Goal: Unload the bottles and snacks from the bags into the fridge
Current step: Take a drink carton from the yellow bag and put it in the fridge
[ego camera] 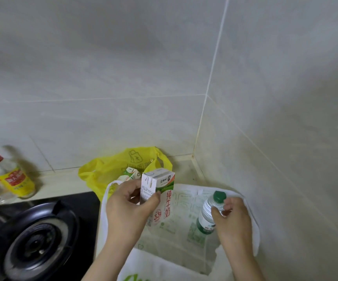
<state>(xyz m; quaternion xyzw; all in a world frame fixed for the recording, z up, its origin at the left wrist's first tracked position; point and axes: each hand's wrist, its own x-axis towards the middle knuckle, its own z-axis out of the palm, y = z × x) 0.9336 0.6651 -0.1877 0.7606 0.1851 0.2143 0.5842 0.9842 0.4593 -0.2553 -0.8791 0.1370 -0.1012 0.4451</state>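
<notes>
My left hand [126, 209] grips a white and green milk carton [160, 191] with red characters, held upright over the open white bag [251, 226]. My right hand [232, 219] holds a clear water bottle [208, 211] with a green cap and green label, standing just inside the same bag. Behind them a yellow plastic bag [103, 171] sits against the wall with another small milk carton [132, 173] showing in its mouth. The fridge is not in view.
A black gas hob with a round burner [36, 242] fills the lower left. Two condiment bottles, one with a yellow label [14, 179], stand on the counter at the left. Tiled walls meet in a corner [194, 155] right behind the bags.
</notes>
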